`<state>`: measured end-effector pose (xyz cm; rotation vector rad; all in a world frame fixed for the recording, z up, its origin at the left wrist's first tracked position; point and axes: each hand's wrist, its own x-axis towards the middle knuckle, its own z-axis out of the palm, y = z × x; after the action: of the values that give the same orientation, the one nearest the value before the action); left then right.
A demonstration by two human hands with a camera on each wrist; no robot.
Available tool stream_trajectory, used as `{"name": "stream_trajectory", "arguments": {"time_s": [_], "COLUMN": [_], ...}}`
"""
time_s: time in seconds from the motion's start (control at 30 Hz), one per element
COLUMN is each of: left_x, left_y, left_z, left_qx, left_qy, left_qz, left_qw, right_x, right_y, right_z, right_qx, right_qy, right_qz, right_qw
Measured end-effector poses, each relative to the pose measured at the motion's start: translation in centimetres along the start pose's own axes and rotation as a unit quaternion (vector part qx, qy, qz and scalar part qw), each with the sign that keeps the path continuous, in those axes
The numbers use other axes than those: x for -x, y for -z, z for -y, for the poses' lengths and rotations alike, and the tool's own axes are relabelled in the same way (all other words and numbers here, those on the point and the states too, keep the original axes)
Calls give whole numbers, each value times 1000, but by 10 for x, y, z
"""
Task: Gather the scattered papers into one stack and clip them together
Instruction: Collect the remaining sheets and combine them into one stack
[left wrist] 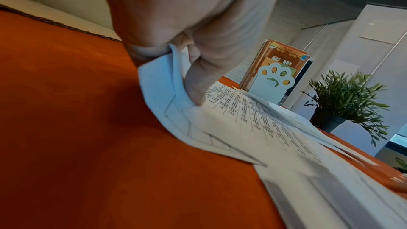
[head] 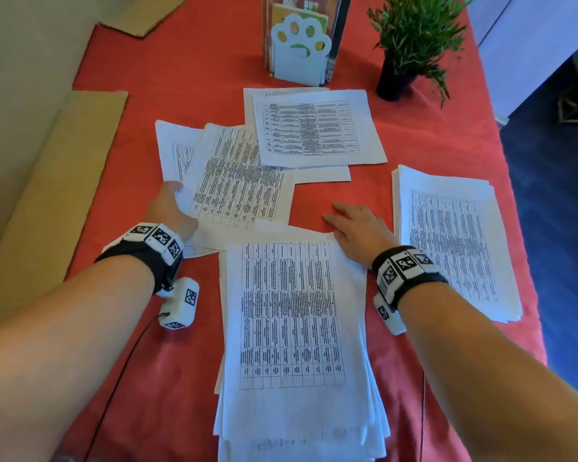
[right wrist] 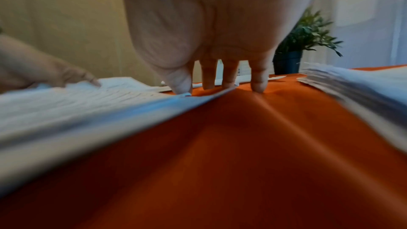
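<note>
On the red worktop (head: 187, 78) my left hand (head: 167, 208) pinches the tilted sheets (head: 237, 181) at their near-left corner; my right hand (head: 361, 228), fingers (right wrist: 257, 83) straight, rests beside the near stack (head: 294, 328).

No text can be read in any of the views. The papers (head: 291, 315) on the bench carry printed tables with rows of dark print, but the print is too small and too blurred to make out any word or number. The same holds for the sheets (left wrist: 253, 121) seen from the left wrist view. The white blocks on the wristbands (head: 157, 236) carry black-and-white square marker patterns, not letters. The white paw-shaped holder (head: 299, 51) shows only round holes and a curved cut, with no lettering, and the cards behind it show no legible print.
</note>
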<state>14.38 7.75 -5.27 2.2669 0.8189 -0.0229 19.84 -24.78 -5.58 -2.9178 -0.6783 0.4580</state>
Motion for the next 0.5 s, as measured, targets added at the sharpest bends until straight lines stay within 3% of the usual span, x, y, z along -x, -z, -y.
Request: {"name": "stream_trajectory", "arguments": {"time_s": [0.23,0.5], "left_x": [6,14], "left_y": [8,8], "left_z": [5,13], "left_qx": [28,61], "left_qy": [15,45], "left_qz": [-63,-76], "left_qw": [998,994], "right_x": [25,-17], "right_y": [-12,21], "right_z": [-1,0], "right_qx": [-30,3], "right_qy": [7,-17], "right_qz": [-14,10], "right_qw": [999,1000]}}
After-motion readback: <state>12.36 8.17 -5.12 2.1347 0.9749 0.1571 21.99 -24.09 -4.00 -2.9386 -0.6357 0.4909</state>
